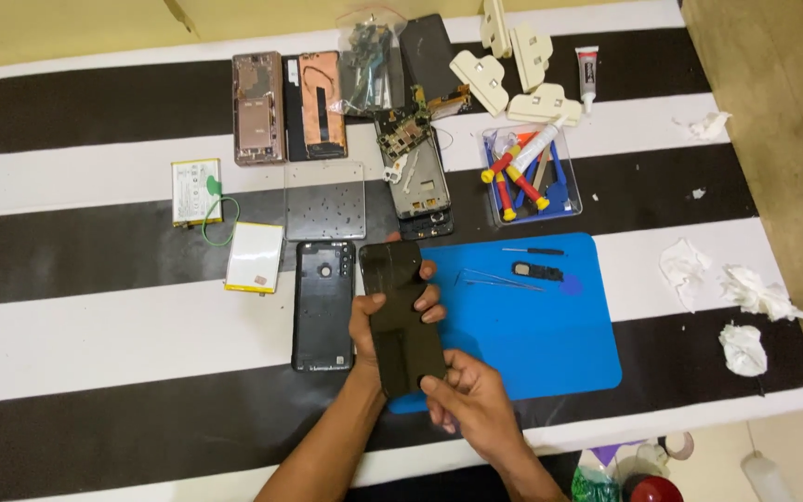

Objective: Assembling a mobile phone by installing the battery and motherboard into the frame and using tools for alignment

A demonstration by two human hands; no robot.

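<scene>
Hands grip a dark rectangular phone panel [401, 316] over the blue mat's [532, 325] left edge. Left hand [385, 321] clasps its middle. Right hand [471, 400] pinches its lower end.

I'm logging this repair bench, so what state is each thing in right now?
dark phone panel: lifted, gripped by left hand and right hand.
black back cover: flat on cloth, inner side up.
blue mat: flat, small parts on it.
glue tube: capped, lying down.
tissues: crumpled.
</scene>
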